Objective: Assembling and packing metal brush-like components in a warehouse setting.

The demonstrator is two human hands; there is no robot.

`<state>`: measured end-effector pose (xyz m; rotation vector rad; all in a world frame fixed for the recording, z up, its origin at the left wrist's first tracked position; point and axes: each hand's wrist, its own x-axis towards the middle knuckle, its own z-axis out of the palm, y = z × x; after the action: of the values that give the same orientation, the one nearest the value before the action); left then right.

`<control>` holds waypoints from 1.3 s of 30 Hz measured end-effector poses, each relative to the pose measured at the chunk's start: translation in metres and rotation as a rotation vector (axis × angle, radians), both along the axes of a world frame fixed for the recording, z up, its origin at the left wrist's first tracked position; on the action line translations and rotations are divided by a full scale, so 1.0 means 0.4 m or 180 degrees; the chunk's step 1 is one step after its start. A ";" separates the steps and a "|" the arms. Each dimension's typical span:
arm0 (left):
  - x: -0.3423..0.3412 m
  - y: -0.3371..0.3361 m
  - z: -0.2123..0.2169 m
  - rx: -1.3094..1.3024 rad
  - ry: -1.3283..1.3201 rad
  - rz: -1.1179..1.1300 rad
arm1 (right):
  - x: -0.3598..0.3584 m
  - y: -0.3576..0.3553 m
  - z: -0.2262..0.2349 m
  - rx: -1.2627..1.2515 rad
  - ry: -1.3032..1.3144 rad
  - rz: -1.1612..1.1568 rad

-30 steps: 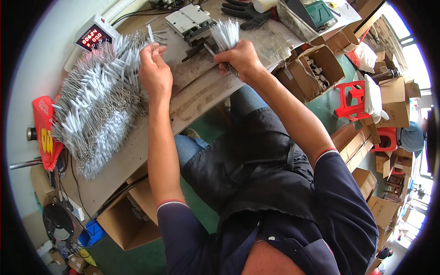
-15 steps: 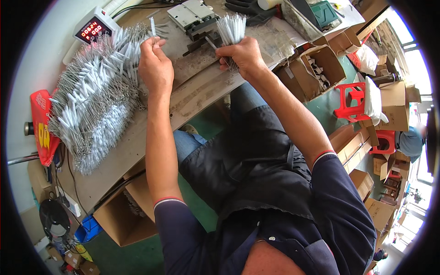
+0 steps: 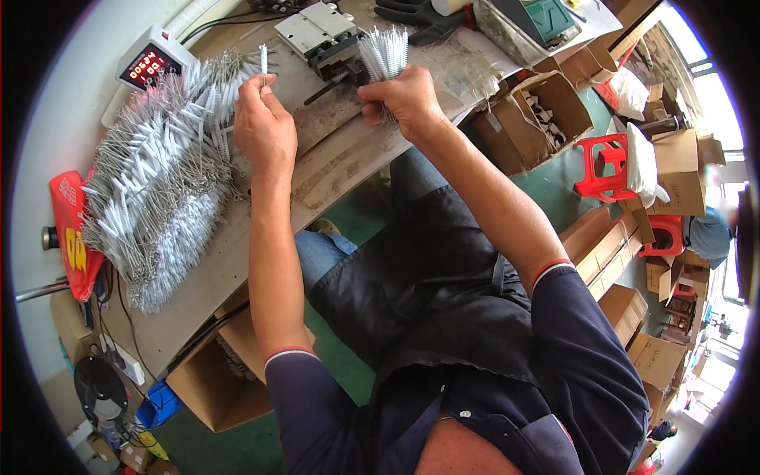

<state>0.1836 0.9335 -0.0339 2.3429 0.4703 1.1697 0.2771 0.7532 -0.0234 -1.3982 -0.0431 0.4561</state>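
We are pinching one thin white bristly brush [image 3: 264,58] in our left hand [image 3: 264,127], while our right hand [image 3: 405,99] is clamping a spiky bundle of brushes [image 3: 385,52].

A small factory workshop. A scuffed wooden workbench [image 3: 332,170] carries a heap of white wire-stemmed brushes [image 3: 158,182] at 9 o'clock, a digital counter [image 3: 150,63] at 11 o'clock and a small metal bench machine [image 3: 321,32] at 12 o'clock. Open cardboard cartons [image 3: 546,111] and red plastic stools [image 3: 606,162] crowd the green floor [image 3: 554,198] at 2 o'clock.
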 end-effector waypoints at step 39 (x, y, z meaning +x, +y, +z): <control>-0.030 -0.022 0.073 -0.2376 0.0050 -0.1328 | -0.013 -0.112 0.016 0.0638 -0.0027 0.0597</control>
<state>0.1716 0.9246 -0.0047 1.6844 0.3220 0.6269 0.2720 0.7085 -0.0170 -1.2038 -0.2226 0.5852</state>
